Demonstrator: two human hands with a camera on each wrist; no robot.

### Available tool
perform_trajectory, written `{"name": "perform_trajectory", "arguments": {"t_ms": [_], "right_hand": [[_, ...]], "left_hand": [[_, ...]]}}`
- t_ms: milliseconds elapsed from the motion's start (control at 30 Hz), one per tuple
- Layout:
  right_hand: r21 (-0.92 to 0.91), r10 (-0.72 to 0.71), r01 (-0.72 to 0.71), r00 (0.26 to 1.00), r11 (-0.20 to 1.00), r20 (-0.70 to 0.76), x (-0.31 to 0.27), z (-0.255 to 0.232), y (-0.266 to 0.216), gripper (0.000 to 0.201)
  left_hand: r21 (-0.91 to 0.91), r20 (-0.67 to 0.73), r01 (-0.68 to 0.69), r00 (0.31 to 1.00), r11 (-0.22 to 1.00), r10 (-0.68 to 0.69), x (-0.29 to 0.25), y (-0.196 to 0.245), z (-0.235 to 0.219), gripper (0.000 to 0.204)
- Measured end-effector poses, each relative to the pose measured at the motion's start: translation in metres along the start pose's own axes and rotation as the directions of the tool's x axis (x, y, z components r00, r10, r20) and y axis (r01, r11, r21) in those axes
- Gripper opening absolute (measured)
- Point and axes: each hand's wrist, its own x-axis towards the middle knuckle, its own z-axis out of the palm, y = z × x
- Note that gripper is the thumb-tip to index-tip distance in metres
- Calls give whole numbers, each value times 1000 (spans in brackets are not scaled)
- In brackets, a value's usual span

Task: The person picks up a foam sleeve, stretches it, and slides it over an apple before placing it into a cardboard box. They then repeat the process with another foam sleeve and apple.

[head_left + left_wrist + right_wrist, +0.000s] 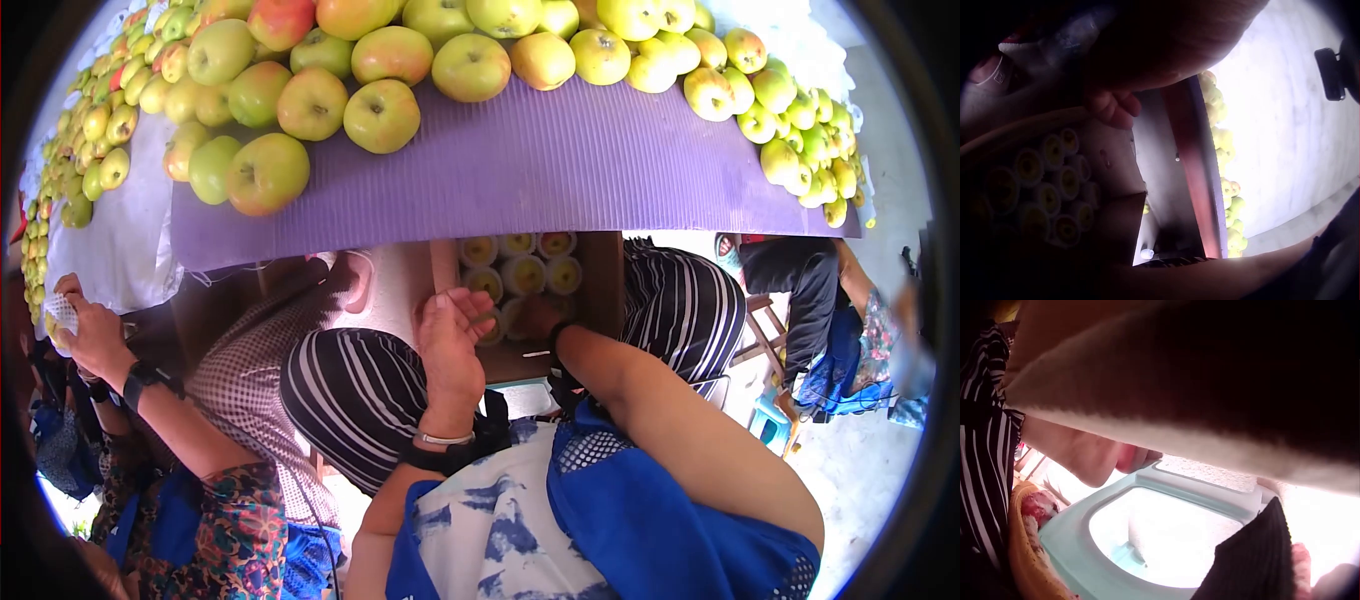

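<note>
In the head view, a cardboard box between the knees holds rows of apples in white foam net sleeves. My right hand reaches down into its near part, over the apples; shadow hides its fingers, and I cannot tell whether they grip an apple. Beside the box's left wall, my left hand is raised with its palm turned up and its fingers loosely bent, holding nothing. The left wrist view shows that hand above the box's edge, with the sleeved apples in shadow below.
A purple corrugated sheet covers the table edge ahead, with loose apples piled on it. At the left, another person's hand holds a white foam net. A turquoise stool stands below in the right wrist view.
</note>
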Motion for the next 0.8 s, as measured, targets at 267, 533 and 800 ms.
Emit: {"name": "perform_trajectory", "arguments": {"t_ms": [267, 533, 800], "right_hand": [[-96, -4, 6, 1000, 995, 20, -6, -5, 3, 35], [76, 85, -98, 984, 992, 155, -3, -5, 10, 42], [336, 184, -161, 982, 928, -37, -25, -91, -5, 35]], "left_hand": [[21, 38, -10, 999, 1000, 9, -2, -3, 1, 30], [15, 22, 7, 1000, 1000, -8, -3, -10, -3, 30], [-1, -19, 55, 998, 999, -55, -4, -13, 1, 31]]}}
